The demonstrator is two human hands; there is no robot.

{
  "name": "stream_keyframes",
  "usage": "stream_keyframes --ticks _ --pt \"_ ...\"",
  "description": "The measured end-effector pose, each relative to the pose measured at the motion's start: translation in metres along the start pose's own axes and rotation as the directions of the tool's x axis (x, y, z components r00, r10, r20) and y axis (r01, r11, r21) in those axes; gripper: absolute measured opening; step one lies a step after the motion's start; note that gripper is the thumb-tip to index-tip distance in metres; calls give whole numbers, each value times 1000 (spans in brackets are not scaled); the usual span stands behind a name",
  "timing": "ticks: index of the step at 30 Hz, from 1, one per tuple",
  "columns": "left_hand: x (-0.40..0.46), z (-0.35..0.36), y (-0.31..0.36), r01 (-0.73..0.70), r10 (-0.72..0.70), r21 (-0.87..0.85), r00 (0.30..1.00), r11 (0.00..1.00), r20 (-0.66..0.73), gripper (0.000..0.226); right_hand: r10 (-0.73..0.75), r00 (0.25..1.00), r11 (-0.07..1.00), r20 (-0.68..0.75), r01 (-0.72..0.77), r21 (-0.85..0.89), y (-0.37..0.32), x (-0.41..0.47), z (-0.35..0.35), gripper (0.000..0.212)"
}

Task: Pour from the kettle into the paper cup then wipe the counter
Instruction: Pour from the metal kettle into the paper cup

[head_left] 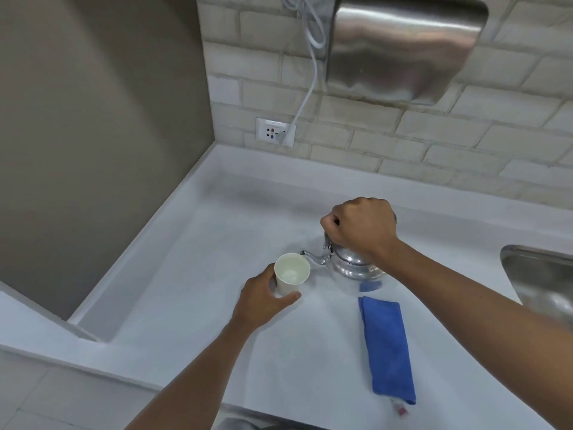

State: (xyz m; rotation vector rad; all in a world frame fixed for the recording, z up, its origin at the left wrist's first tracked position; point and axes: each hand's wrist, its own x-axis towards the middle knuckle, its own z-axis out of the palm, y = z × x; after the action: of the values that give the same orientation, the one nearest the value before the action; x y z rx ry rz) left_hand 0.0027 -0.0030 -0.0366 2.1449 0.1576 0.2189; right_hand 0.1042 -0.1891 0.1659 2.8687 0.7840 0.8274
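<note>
A small shiny metal kettle (353,265) is held over the white counter (192,243), tilted left, its curved spout tip at the rim of a white paper cup (291,274). My right hand (361,225) grips the kettle's top handle from above. My left hand (263,301) wraps around the cup's near side, holding it upright on the counter. A little liquid shows in the cup's bottom. A folded blue cloth (386,349) lies on the counter to the right of the cup, near the front edge.
A steel sink (539,274) sits at the right edge. On the brick wall behind hang a steel dispenser (403,48) and a white cable (305,97) plugged into a socket (276,131). A grey wall closes the left side.
</note>
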Motion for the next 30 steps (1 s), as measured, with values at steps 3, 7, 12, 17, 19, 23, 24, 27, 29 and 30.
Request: stream_keyframes --ticks 3,7,12,17,19,23,24,27,29,30 --pt "0 -1 2 4 -4 21 1000 1000 0 62 114 993 990 20 -116 77 12 0 8 36" --pt "1 -2 2 1 -1 51 1000 999 2 58 236 972 960 -2 -233 154 29 6 18 37" --pt "2 -1 3 5 -5 74 1000 997 -2 59 349 937 922 5 -345 178 44 20 33 36" --pt "4 1 0 14 -15 91 1000 996 9 60 374 926 909 57 -378 174 52 31 56 36" --pt "3 0 1 10 -11 84 1000 996 14 61 376 923 907 79 -384 173 57 36 63 36" --pt "2 -2 5 12 -13 72 1000 997 11 60 398 907 894 136 -416 167 68 43 76 36" --pt "2 -2 6 20 -21 71 1000 997 12 59 406 902 890 147 -427 162 71 44 78 36" --pt "3 -2 7 44 -45 56 999 997 12 58 431 887 877 167 -455 154 82 43 84 36" --pt "2 -3 8 51 -52 50 999 997 8 60 441 881 874 172 -465 143 88 41 87 37" --pt "2 -3 9 54 -54 49 999 997 6 61 445 879 873 173 -468 136 91 39 88 37"
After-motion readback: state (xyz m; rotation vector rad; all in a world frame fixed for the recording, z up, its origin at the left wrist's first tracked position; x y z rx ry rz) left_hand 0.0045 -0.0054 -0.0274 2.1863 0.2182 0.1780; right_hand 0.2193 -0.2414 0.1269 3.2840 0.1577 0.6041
